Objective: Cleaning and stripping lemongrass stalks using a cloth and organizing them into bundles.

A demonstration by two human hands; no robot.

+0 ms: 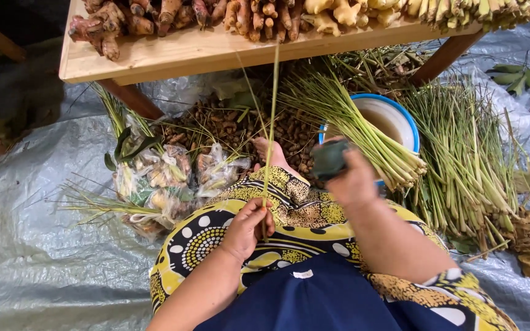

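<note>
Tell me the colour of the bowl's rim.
Blue; the bowl is white inside. The head view shows it.

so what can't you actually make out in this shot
Head view:
- Dark object in the right hand: motion-blurred, kind unclear.
- Bowl: contents mostly hidden by the lemongrass bundle.
- Roots on the wooden table: cut off by the top edge.
- Left hand pinches a thin green stalk.

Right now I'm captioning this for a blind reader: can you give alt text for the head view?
Seen from above, a seated person's left hand pinches a long green stalk upright while the right hand grips a dark object. Lemongrass bundles lie on a grey tarp, near a wooden table bearing ginger roots.
</note>
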